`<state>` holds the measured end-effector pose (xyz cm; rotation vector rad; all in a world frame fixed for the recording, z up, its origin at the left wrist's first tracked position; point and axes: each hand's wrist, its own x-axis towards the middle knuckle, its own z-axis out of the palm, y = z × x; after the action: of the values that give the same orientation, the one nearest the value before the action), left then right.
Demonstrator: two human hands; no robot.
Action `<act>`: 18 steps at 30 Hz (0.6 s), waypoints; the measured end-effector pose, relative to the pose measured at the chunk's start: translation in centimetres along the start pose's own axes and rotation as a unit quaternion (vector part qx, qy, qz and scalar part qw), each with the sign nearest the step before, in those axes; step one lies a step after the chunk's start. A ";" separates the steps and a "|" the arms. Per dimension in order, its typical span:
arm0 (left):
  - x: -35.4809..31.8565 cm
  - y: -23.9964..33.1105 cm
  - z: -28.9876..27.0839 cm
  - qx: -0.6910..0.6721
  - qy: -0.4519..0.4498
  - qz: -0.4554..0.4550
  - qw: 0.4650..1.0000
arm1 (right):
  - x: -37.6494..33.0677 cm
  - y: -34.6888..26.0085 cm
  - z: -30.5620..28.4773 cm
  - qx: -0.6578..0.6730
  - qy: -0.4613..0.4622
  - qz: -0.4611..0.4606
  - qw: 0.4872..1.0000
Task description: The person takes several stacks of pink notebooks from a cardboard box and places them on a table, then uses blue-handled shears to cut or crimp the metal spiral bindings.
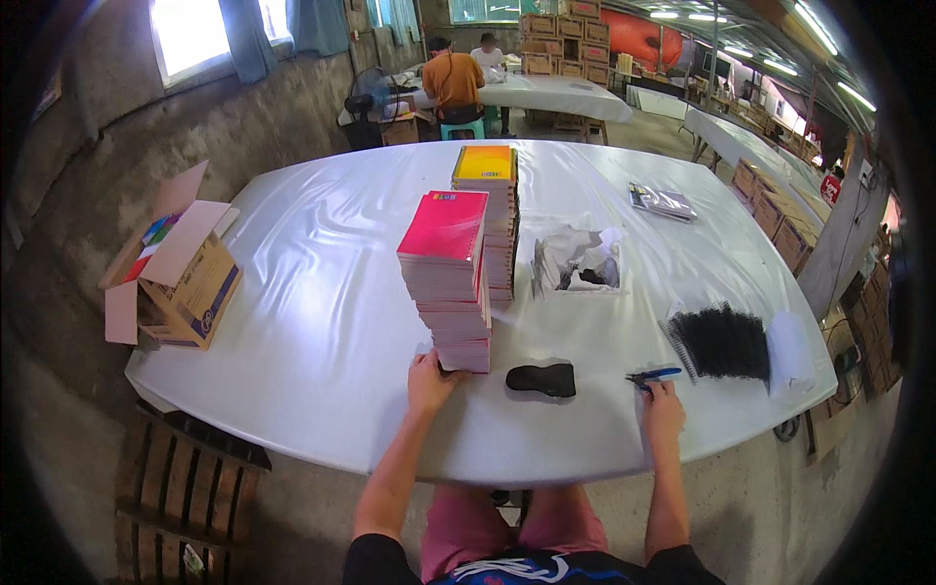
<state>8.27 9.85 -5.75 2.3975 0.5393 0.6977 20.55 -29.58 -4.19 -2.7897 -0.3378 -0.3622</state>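
Observation:
A tall stack of notebooks with a red cover on top stands near the middle of the white-covered table. At its lower front corner is my left hand, thumb and fingers closed around the edge of the bottom notebooks; some fingertips are hidden. My right hand is farther right, its fingers closed at a pair of blue-handled pliers. Between my hands lies a black, sole-shaped pad. Behind the red stack rises another notebook stack with a yellow cover.
Black spiral binding coils lie at right beside a white roll. An open white box with crumpled lining sits behind the pad. A plastic-wrapped packet is farther back. An open carton stands at the left edge. Two people sit beyond.

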 end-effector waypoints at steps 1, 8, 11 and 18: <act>0.0 0.0 -0.1 -0.002 -0.008 -0.011 1.000 | 0.2 0.0 0.2 -0.001 0.002 0.015 1.000; -0.1 0.7 -0.8 -0.005 0.002 -0.023 1.000 | -0.8 -1.8 1.9 -0.028 0.137 0.014 0.990; -0.1 1.2 -1.1 -0.013 0.002 -0.041 0.999 | -0.8 -1.1 2.2 -0.044 0.124 0.014 0.991; -0.1 1.5 -0.9 -0.033 0.002 -0.060 0.998 | -0.8 -1.5 1.3 -0.023 0.116 0.012 0.993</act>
<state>7.98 9.05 -4.23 2.2816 0.6458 0.6566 19.66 -27.89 -5.24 -2.7553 -0.2444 -0.6895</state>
